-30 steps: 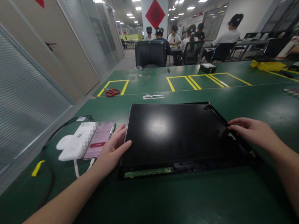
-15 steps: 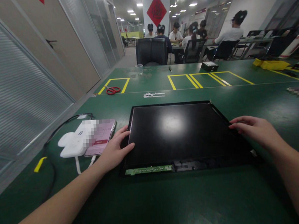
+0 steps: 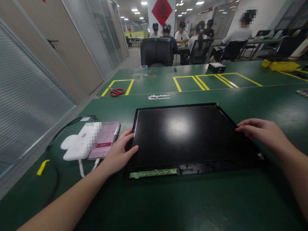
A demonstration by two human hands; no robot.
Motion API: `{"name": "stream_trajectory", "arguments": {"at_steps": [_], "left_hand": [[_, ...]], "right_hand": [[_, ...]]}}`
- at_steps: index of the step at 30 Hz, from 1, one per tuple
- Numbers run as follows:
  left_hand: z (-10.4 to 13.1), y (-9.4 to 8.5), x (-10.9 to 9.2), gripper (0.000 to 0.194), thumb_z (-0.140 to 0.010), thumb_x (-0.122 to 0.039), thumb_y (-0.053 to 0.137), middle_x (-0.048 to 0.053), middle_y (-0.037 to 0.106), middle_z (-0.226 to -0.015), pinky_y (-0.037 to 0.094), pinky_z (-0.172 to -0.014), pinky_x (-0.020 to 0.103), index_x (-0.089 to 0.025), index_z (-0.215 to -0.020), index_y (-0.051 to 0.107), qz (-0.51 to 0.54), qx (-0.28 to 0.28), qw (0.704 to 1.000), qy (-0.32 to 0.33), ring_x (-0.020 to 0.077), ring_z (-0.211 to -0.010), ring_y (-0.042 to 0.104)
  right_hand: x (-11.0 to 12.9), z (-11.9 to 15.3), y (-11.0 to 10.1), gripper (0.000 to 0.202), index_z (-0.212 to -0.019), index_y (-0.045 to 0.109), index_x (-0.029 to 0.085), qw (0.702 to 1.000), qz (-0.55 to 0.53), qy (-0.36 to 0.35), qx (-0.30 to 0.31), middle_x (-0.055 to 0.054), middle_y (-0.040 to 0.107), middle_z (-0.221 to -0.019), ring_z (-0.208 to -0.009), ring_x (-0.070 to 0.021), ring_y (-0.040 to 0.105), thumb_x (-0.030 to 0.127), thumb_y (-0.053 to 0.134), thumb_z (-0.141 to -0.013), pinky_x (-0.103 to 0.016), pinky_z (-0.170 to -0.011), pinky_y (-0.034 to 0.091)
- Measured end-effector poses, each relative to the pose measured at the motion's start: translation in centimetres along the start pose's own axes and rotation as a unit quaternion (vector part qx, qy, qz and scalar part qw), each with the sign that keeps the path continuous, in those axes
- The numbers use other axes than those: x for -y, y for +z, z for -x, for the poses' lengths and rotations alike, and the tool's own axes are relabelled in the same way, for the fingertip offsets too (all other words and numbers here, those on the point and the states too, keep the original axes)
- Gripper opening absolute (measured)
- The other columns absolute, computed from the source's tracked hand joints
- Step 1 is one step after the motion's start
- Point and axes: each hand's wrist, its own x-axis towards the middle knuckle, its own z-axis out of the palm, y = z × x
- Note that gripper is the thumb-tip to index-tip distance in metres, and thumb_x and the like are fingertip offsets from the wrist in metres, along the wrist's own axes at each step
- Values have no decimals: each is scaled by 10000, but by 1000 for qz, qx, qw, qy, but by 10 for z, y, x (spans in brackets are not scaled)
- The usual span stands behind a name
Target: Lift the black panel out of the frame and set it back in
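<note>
A black flat display panel (image 3: pixel 186 138) lies face up on the green table, with a bright reflection on its screen. A narrow green circuit board (image 3: pixel 153 173) runs along the left part of its near edge. My left hand (image 3: pixel 122 150) grips the panel's left edge, its thumb over the frame and its fingers along the side. On the opposite side, the closed fingers of my right hand (image 3: pixel 259 132) pinch the right edge.
Left of the panel are a phone (image 3: pixel 105 140), white devices (image 3: pixel 79 143) and a black cable (image 3: pixel 56 175). Farther back lie red scissors (image 3: pixel 117 92), white scraps (image 3: pixel 158 96), a clear cup (image 3: pixel 143 71) and a black box (image 3: pixel 217 67). Several people sit beyond the table.
</note>
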Motion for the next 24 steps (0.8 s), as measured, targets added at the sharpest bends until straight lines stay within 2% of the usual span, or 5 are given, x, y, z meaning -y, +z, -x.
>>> {"name": "stream_trajectory", "arguments": {"at_steps": [9, 14, 17, 24], "left_hand": [[1, 2, 3, 550, -899, -421, 569, 178, 396, -1665, 324, -1245, 562, -175, -1390, 590, -43, 10, 999, 28, 344, -1540, 376], [4, 4, 4, 603, -944, -379, 533, 185, 370, -1677, 297, -1248, 585, -198, -1515, 464, -59, 5, 997, 49, 336, -1558, 340], [4, 5, 5, 587, -957, -361, 523, 173, 360, -1685, 296, -1249, 581, -219, -1522, 450, -65, 6, 996, 55, 332, -1562, 333], [5, 7, 6, 567, -972, -332, 495, 180, 330, -1698, 256, -1258, 589, -220, -1523, 427, -61, 11, 997, 51, 318, -1578, 297]], "right_hand": [[-4, -3, 0, 425, -786, 753, 245, 1000, -4, 11, 6, -46, 729, -766, -731, -248, 630, 550, 655, -506, -391, -754, 437], [-2, -3, 0, 439, -793, 759, 250, 998, 61, 1, 0, -44, 713, -699, -737, -270, 657, 572, 614, -531, -403, -761, 436], [-3, -4, 1, 463, -813, 765, 257, 995, 102, -4, -3, -46, 711, -678, -754, -291, 677, 595, 592, -548, -409, -738, 438], [-7, -5, 2, 431, -810, 772, 266, 992, 118, -34, -14, -47, 717, -671, -724, -298, 676, 579, 584, -580, -414, -716, 449]]}}
